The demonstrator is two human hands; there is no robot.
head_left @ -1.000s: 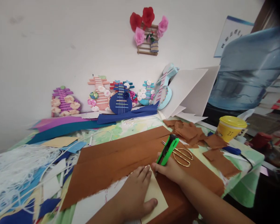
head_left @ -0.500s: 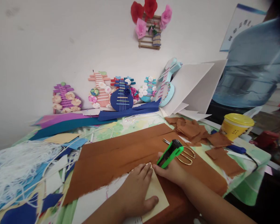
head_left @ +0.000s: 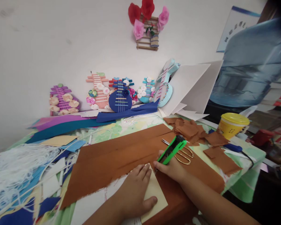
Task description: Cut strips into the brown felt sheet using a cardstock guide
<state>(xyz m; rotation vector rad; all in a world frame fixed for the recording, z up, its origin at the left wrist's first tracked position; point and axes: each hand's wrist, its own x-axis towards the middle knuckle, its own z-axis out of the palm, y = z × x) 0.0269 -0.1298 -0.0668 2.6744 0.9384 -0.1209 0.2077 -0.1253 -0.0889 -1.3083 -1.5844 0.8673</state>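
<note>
My left hand [head_left: 137, 190] lies flat with its fingers stretched over a pale yellow card [head_left: 158, 204], pressing it onto brown paper [head_left: 117, 156]. A white sheet [head_left: 89, 206] shows under my left wrist. In my right hand [head_left: 170, 168] is a green and black utility knife [head_left: 172, 150], tilted up to the right. The lower end of the knife is by the card's upper right edge, and its blade is mostly hidden by my fingers. Gold-handled scissors [head_left: 184, 159] lie on the brown paper just behind my right hand.
Torn brown scraps [head_left: 188, 129], a yellow tub [head_left: 233, 125] and a blue-handled tool [head_left: 234, 147] are at the right. White string [head_left: 21, 172] and paper offcuts pile up on the left. Decorated instrument models [head_left: 120, 100] line the wall, with a large water bottle [head_left: 250, 68] back right.
The view has shifted slightly, so the scene sits a little further left. The knife in my right hand leans a bit more to the right; my left hand stays on the card.
</note>
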